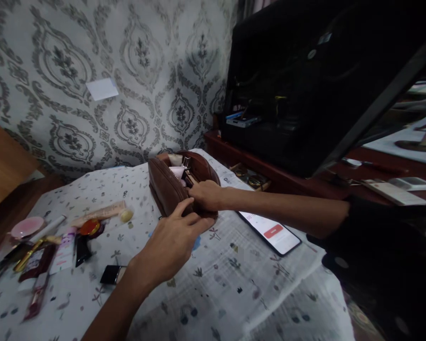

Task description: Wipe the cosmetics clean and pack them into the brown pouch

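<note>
A brown makeup bag (168,187) stands unzipped on the cloth, with a pale tube (177,171) and several other cosmetics showing inside. My left hand (173,237) grips the near side of the bag, its fingers along the rim. Reaching into the opening, my right hand (208,195) has its fingers curled and partly hidden by the bag wall. A dark, gold-edged item (190,178) is right at those fingertips; whether it is held is unclear.
Loose cosmetics lie at left, among them an orange-lidded jar (90,228), a white-and-purple tube (64,251) and a black-capped bottle (110,274). A lit phone (277,234) lies right of the bag. Behind it stands a large black screen (305,104) on a red-brown desk.
</note>
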The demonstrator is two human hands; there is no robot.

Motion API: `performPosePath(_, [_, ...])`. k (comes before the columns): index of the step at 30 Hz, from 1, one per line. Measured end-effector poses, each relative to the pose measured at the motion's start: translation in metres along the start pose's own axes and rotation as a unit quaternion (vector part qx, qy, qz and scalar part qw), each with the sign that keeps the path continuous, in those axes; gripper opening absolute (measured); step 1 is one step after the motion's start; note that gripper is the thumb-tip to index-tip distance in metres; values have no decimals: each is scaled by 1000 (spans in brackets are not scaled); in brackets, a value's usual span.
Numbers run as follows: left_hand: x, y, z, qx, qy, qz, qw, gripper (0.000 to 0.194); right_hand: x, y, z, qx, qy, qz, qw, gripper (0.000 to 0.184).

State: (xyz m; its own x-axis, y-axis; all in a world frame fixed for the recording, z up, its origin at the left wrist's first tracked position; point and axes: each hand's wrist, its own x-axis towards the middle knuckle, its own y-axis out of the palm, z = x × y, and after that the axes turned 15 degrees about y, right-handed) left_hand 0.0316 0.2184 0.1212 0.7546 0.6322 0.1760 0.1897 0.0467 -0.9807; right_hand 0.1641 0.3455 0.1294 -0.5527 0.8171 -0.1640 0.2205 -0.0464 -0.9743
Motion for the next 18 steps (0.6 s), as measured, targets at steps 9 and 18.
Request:
performPosePath(9, [-2,4,3,10,11,-17,1000,55,5,-15,-2,-3,34,48,998,31])
performPosePath(18, [-1,4,3,15,5,-10,1000,57,14,0,-3,12,76,-64,995,42])
